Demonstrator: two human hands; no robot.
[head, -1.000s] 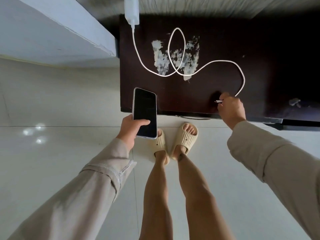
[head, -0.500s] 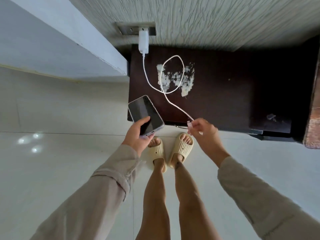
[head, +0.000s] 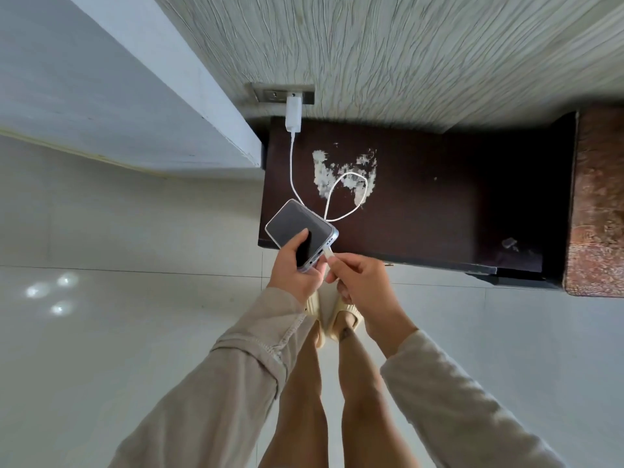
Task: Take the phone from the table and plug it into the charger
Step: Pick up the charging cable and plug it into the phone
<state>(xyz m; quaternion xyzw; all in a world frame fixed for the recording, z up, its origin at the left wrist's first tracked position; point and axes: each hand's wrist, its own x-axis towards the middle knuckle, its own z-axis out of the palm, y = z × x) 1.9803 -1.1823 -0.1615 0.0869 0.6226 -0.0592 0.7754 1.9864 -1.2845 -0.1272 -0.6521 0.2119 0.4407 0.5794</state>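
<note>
My left hand (head: 294, 272) grips the phone (head: 297, 224), a dark-screened handset with a silver edge, tilted over the front left corner of the dark table (head: 439, 204). My right hand (head: 363, 285) pinches the white cable plug (head: 329, 254), whose tip touches the phone's bottom edge at the port. The white cable (head: 341, 201) loops back over the table to the white charger (head: 293, 114), which sits in a wall socket (head: 283, 94).
The dark table has a patch of worn white finish (head: 320, 173) on top. A brown speckled surface (head: 597, 204) borders it on the right. A white ledge (head: 135, 96) lies on the left. My legs and beige slippers (head: 334, 315) stand on the pale tiled floor.
My right hand carried the cable plug from the table's front edge to the phone's bottom end. My left hand turned the phone toward it. The cable loop shrank.
</note>
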